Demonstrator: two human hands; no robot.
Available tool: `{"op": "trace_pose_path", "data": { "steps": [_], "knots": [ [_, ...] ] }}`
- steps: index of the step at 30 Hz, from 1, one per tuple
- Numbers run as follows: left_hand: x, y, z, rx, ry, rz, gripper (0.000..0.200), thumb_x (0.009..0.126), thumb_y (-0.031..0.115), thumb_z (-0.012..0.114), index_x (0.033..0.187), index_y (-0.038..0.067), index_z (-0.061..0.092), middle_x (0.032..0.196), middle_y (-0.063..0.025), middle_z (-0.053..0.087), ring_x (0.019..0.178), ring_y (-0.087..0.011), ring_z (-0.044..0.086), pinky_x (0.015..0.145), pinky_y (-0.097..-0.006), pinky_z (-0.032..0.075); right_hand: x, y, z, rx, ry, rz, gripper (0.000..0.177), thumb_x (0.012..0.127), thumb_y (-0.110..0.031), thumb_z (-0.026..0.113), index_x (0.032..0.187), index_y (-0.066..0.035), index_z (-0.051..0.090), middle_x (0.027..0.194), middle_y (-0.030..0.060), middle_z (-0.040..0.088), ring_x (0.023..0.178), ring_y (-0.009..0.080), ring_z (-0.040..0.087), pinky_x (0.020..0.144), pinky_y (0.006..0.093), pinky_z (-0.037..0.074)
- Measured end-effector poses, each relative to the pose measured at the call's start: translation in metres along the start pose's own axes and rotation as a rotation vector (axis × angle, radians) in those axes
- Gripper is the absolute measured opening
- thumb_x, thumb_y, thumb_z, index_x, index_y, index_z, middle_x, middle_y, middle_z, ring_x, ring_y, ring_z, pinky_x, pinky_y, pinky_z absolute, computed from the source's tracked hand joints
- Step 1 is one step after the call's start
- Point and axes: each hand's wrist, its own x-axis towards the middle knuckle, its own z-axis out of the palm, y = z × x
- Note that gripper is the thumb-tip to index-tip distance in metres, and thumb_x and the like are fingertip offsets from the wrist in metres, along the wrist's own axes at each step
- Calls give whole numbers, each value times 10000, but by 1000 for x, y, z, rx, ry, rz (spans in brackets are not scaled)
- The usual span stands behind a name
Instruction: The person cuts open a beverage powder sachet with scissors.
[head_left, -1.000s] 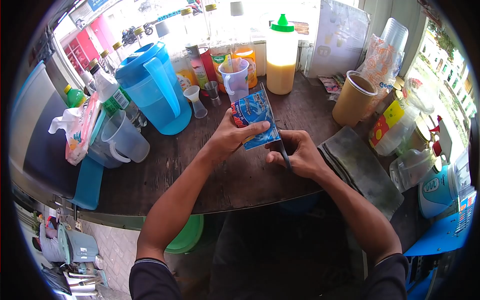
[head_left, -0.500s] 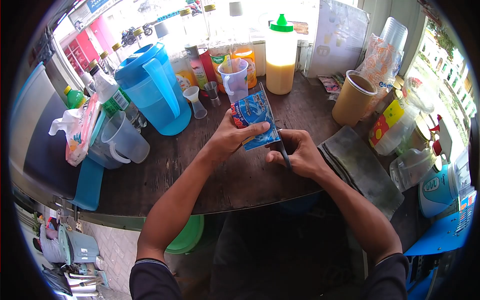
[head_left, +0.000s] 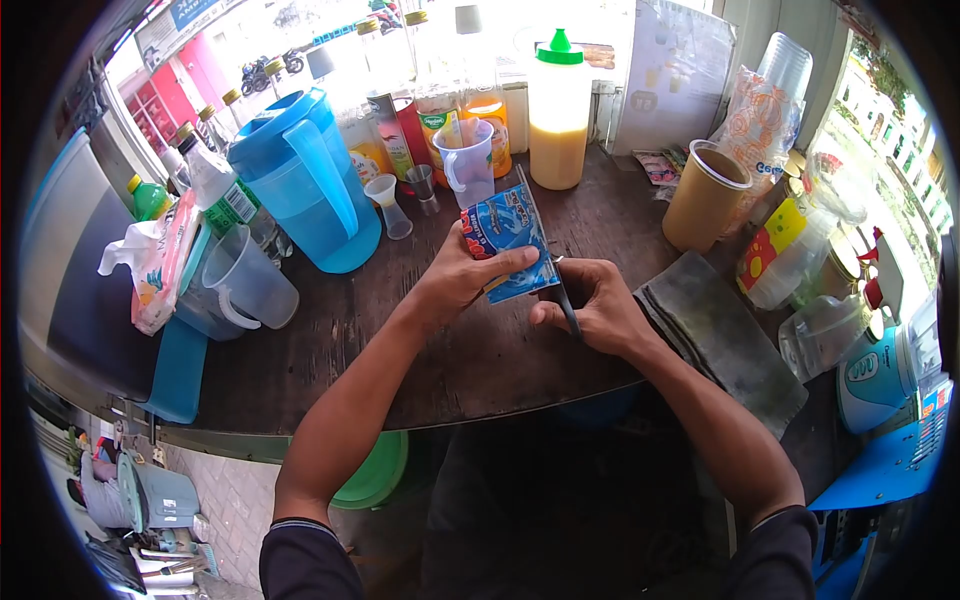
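My left hand (head_left: 470, 266) grips a blue sachet (head_left: 508, 222) with red and white print, its thumb pressed across the front. In my right hand (head_left: 600, 305) is a pair of dark-handled scissors (head_left: 569, 308), fingers curled round the handles. The scissors meet the sachet's right side, where a thin strip of its edge stands along the cut; most of the blades is hidden. Just beyond the sachet stands a clear plastic measuring jug (head_left: 468, 165). A small metal jigger (head_left: 423, 186) and an hourglass-shaped plastic measure (head_left: 392, 208) are to its left.
A blue pitcher (head_left: 290, 190), a clear jug (head_left: 255, 278) and a tissue pack (head_left: 155, 270) stand at left. Behind are several syrup bottles and a green-capped squeeze bottle (head_left: 558, 150). At right are a brown cup (head_left: 700, 200), a folded dark cloth (head_left: 715, 335) and plastic cups (head_left: 785, 255).
My hands, the sachet and the scissors hold almost the same place. The view has shifted very slightly.
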Motion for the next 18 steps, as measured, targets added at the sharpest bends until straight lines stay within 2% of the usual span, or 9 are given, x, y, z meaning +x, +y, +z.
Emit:
{"op": "trace_pose_path", "data": {
  "steps": [13, 16, 18],
  "knots": [
    [-1, 0, 0, 0, 18, 5, 637, 778, 182, 839, 1266, 22, 463, 1065, -78, 623, 959, -168, 660, 848, -322, 571, -1, -3, 0, -9, -2, 4, 404, 737, -340, 869, 892, -5, 706, 766, 11, 648, 752, 75, 564, 686, 271, 458],
    [0, -1, -1, -4, 7, 11, 602, 778, 171, 837, 1245, 26, 485, 1047, -74, 637, 944, -166, 668, 842, -324, 574, 0, -1, -1, -3, -4, 13, 384, 739, -319, 870, 891, -7, 706, 771, 11, 654, 753, 73, 569, 690, 269, 461],
    [0, -4, -1, -21, 6, 12, 529, 769, 196, 853, 1170, 24, 554, 999, -62, 673, 904, -139, 679, 830, -295, 571, 0, 0, -1, 3, -6, 23, 374, 740, -308, 870, 892, -8, 707, 778, 12, 660, 759, 72, 574, 695, 268, 464]
  ]
}}
